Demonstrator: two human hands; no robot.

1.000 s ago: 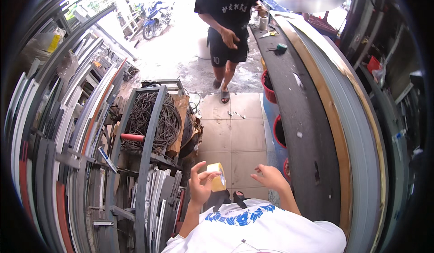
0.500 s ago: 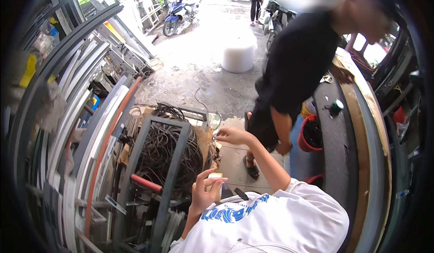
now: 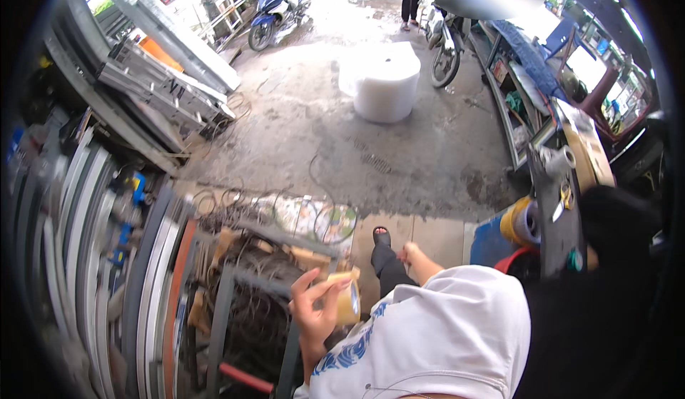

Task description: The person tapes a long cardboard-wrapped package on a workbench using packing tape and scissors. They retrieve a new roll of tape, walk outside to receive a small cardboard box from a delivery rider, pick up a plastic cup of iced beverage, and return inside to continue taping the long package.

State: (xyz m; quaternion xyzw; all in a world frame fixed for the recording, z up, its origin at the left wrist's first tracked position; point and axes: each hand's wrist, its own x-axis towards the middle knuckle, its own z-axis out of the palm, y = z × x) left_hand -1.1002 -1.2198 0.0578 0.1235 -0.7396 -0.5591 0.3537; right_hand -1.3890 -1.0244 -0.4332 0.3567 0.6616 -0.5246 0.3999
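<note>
One roll of tape [image 3: 346, 310] is held up in the left hand [image 3: 312, 315], in front of the white shirt [image 3: 446, 320] and beside the grey rack [image 3: 220, 320] with its coiled cables [image 3: 253, 324]. It is grasped at its upper part, with the fingers bent toward it; how firmly it is pressed cannot be told. The right hand [image 3: 409, 252] is seen well apart from it, near the dark trouser leg [image 3: 392, 272]; its fingers are small and partly blurred, so whether anything is gripped there cannot be told.

As judged by its kind, the roll should be found light, stiff as a ring and hardly fragile. Its outer face is likely to be smooth and somewhat slick, while its edges may be a little tacky. It would best be taken by the rim, between thumb and fingers, or by fingers hooked through the core, so that the outer face is left free.

Its wound layers are seen as amber-yellow, with a paler patch near the top. A whitish, bluish inner side is shown toward the right. The ring is stood on edge rather than laid flat, and its outline is slightly blurred. No loose end can be made out.
</note>
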